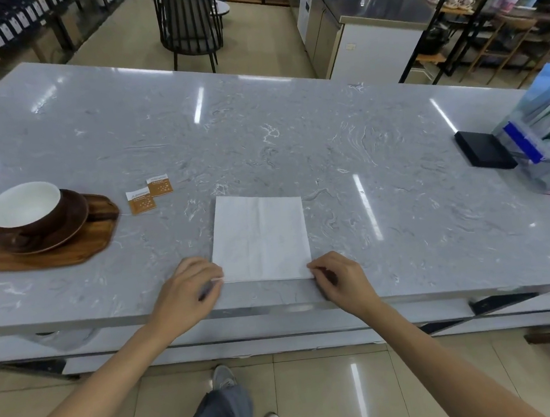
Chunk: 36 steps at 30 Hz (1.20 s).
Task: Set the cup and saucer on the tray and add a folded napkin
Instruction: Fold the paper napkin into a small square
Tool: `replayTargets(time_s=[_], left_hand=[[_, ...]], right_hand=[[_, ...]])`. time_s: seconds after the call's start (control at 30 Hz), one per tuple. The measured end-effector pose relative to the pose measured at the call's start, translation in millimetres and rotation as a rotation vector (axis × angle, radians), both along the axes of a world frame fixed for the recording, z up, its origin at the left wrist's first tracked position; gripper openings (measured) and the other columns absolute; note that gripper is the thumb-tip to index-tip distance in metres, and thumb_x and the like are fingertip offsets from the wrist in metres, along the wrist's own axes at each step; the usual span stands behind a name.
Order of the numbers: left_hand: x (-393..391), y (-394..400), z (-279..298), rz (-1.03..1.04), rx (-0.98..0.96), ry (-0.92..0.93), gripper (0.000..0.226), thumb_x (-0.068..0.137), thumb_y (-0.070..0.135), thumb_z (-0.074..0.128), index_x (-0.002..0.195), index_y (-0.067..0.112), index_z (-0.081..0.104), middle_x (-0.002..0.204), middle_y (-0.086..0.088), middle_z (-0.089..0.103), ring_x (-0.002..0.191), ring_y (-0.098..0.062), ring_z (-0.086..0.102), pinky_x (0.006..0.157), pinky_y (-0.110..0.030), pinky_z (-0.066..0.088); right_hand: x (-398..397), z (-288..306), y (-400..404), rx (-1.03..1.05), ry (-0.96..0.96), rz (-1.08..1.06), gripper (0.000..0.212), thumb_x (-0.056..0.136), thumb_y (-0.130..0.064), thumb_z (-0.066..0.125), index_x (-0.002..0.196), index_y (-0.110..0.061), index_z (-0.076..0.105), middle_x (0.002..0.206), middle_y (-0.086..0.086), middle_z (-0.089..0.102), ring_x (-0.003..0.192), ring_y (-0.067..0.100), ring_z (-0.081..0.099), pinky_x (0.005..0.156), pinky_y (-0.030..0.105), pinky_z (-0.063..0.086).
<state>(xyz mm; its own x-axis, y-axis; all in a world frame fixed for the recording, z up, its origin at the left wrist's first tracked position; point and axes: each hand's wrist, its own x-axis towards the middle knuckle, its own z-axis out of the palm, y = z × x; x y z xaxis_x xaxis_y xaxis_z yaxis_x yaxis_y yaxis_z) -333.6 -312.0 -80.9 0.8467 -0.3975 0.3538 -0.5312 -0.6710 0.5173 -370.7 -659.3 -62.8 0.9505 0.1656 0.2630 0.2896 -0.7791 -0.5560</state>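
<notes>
A white paper napkin (259,238) lies flat on the grey marble table, near its front edge. My left hand (189,290) pinches the napkin's near left corner. My right hand (338,277) pinches its near right corner. At the far left a brown cup (26,208) with a white inside stands on a brown saucer (69,226). The saucer rests on a wooden tray (71,251).
Two small brown sugar packets (149,194) lie between the tray and the napkin. A flat black box (483,154) and a clear holder of leaflets (547,141) stand at the right. The table's front edge (275,306) runs just below my hands.
</notes>
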Motion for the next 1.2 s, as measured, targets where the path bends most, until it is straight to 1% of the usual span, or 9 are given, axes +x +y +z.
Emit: replayTargets(time_s=[0.17, 0.23, 0.33, 0.43, 0.57, 0.67, 0.77, 1.0, 1.2], left_hand=[[14.8, -23.6, 16.4, 0.036, 0.002, -0.1, 0.032, 0.095, 0.033, 0.052, 0.098, 0.015, 0.079, 0.104, 0.004, 0.074, 0.104, -0.021, 0.059, 0.078, -0.03, 0.053], [29.6, -40.8, 25.9, 0.032, 0.039, -0.056, 0.038, 0.098, 0.034, 0.047, 0.11, 0.014, 0.077, 0.114, 0.0, 0.073, 0.113, -0.024, 0.061, 0.088, -0.036, 0.055], [59.3, -72.5, 30.9, -0.027, 0.216, 0.086, 0.045, 0.104, 0.034, 0.042, 0.139, 0.012, 0.059, 0.148, -0.003, 0.055, 0.145, -0.024, 0.039, 0.118, -0.039, 0.035], [88.1, -100.6, 26.4, -0.034, 0.342, 0.181, 0.055, 0.107, 0.037, 0.033, 0.155, 0.01, 0.034, 0.165, -0.005, 0.031, 0.156, -0.022, 0.015, 0.126, -0.039, 0.014], [112.7, -106.8, 13.1, 0.062, 0.443, 0.301, 0.066, 0.105, 0.049, 0.026, 0.161, 0.017, 0.012, 0.171, 0.002, 0.007, 0.157, -0.019, 0.0, 0.127, -0.039, 0.002], [125.4, -92.7, 5.0, 0.159, 0.474, 0.274, 0.071, 0.099, 0.064, 0.023, 0.161, 0.03, 0.01, 0.17, 0.009, 0.003, 0.157, -0.018, -0.001, 0.127, -0.041, 0.003], [133.2, -83.6, -0.3, 0.263, 0.445, 0.276, 0.073, 0.098, 0.067, 0.024, 0.161, 0.031, 0.012, 0.17, 0.008, 0.004, 0.157, -0.019, -0.003, 0.126, -0.041, 0.007], [133.9, -85.4, 1.3, 0.281, 0.505, 0.307, 0.078, 0.097, 0.067, 0.016, 0.162, 0.025, 0.003, 0.17, 0.009, -0.003, 0.157, -0.018, -0.006, 0.125, -0.048, 0.003], [131.0, -71.4, 10.2, 0.225, 0.592, 0.321, 0.076, 0.099, 0.064, 0.011, 0.161, 0.022, -0.001, 0.171, 0.009, -0.002, 0.157, -0.024, -0.001, 0.125, -0.047, 0.008]], right_hand=[[13.5, 9.6, 20.4, -0.032, -0.085, -0.143, 0.021, 0.096, -0.003, 0.062, 0.114, -0.006, 0.072, 0.104, 0.007, 0.07, 0.093, 0.023, 0.066, 0.074, 0.037, 0.06], [29.2, 16.0, 33.2, -0.086, -0.092, -0.128, 0.029, 0.1, -0.006, 0.056, 0.127, -0.005, 0.067, 0.122, 0.012, 0.069, 0.112, 0.029, 0.064, 0.09, 0.042, 0.058], [62.9, 18.1, 52.2, -0.213, 0.011, -0.082, 0.046, 0.107, -0.019, 0.045, 0.15, -0.003, 0.045, 0.155, 0.017, 0.048, 0.145, 0.032, 0.042, 0.121, 0.041, 0.033], [99.0, 10.3, 67.4, -0.274, 0.142, -0.092, 0.054, 0.11, -0.029, 0.034, 0.158, -0.005, 0.027, 0.167, 0.013, 0.025, 0.156, 0.027, 0.02, 0.128, 0.04, 0.015], [121.3, -9.3, 70.2, -0.351, 0.276, -0.14, 0.061, 0.11, -0.043, 0.023, 0.163, -0.015, 0.012, 0.172, 0.004, 0.008, 0.159, 0.021, 0.004, 0.129, 0.042, 0.004], [122.8, -19.2, 66.6, -0.358, 0.27, -0.173, 0.062, 0.107, -0.051, 0.02, 0.163, -0.026, 0.009, 0.172, -0.003, 0.003, 0.159, 0.018, 0.002, 0.129, 0.043, 0.004], [124.8, -22.0, 66.6, -0.339, 0.271, -0.196, 0.064, 0.104, -0.056, 0.02, 0.163, -0.032, 0.009, 0.172, -0.003, 0.003, 0.159, 0.018, 0.002, 0.129, 0.043, 0.007], [136.3, -22.1, 68.2, -0.237, 0.353, -0.323, 0.061, 0.108, -0.045, 0.014, 0.163, -0.02, 0.007, 0.172, -0.003, 0.001, 0.158, 0.012, -0.003, 0.127, 0.037, -0.004], [140.4, -20.3, 72.0, -0.288, 0.382, -0.329, 0.06, 0.108, -0.043, 0.011, 0.163, -0.022, 0.004, 0.172, -0.006, -0.001, 0.158, 0.012, -0.004, 0.128, 0.04, -0.001]])
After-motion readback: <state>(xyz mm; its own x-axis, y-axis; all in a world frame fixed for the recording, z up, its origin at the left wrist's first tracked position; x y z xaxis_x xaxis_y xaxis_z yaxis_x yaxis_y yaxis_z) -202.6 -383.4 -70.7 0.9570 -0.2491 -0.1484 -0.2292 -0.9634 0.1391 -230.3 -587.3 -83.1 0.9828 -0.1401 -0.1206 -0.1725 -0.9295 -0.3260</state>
